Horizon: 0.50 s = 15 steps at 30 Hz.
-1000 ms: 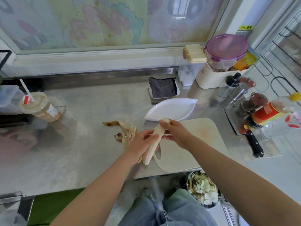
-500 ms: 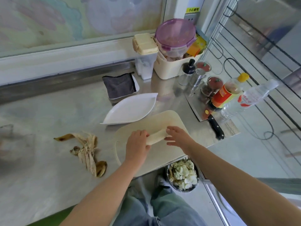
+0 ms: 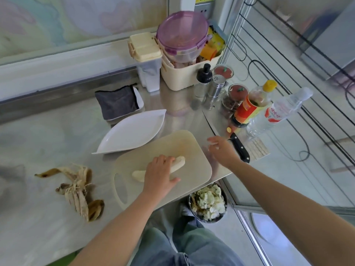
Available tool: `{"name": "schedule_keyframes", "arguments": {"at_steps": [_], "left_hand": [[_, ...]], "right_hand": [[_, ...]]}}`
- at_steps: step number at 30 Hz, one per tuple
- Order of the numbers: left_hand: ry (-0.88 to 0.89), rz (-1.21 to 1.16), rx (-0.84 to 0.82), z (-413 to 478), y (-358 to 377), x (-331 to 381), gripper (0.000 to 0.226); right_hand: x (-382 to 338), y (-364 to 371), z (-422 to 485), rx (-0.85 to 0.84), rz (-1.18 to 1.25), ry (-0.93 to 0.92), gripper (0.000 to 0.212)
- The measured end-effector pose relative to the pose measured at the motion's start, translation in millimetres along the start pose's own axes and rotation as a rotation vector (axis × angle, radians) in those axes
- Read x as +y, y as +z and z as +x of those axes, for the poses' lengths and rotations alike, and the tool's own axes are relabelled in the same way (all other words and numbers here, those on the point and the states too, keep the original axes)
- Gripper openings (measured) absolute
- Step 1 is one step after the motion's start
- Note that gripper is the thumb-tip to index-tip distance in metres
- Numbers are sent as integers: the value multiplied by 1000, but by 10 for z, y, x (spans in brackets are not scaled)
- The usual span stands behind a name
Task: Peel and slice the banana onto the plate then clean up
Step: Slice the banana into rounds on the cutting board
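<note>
On the desk (image 3: 48,131) we see the cutting board (image 3: 192,169), with the white plate (image 3: 132,131) just behind it. Our left hand (image 3: 159,175) presses the peeled banana (image 3: 177,163) onto the board, fingers flat, thumb spread. Our right hand (image 3: 222,150) hovers empty, fingers spread, just beside the knife (image 3: 240,148).

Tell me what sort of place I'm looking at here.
Most likely a kitchen prep area, perhaps in a home. There is a stainless steel counter, a cutting board with a peeled banana on it and a knife beside it, and a sauce bottle and metal shaker nearby.
</note>
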<state>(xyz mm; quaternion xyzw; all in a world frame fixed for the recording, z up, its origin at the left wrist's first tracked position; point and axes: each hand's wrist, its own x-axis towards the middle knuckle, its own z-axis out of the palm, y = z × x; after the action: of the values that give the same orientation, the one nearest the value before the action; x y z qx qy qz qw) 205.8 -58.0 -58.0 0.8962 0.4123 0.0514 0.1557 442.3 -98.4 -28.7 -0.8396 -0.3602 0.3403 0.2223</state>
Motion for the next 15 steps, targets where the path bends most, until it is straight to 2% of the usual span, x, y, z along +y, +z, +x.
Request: {"name": "schedule_keyframes", "arguments": {"at_steps": [3, 5, 8, 12, 15], "left_hand": [[-27, 1, -13, 95, 39, 121, 58], [-50, 2, -7, 129, 52, 141, 48], [-61, 4, 2, 156, 60, 122, 41], [-67, -30, 10, 168, 67, 122, 40], [-72, -58, 18, 160, 72, 120, 40]], "right_hand": [[207, -238, 184, 158, -226, -11, 39], [345, -349, 266, 215, -344, 74, 49], [463, -446, 325, 158, -442, 187, 51], [510, -466, 379, 126, -412, 136, 46], [479, -462, 363, 56, -335, 97, 50]]}}
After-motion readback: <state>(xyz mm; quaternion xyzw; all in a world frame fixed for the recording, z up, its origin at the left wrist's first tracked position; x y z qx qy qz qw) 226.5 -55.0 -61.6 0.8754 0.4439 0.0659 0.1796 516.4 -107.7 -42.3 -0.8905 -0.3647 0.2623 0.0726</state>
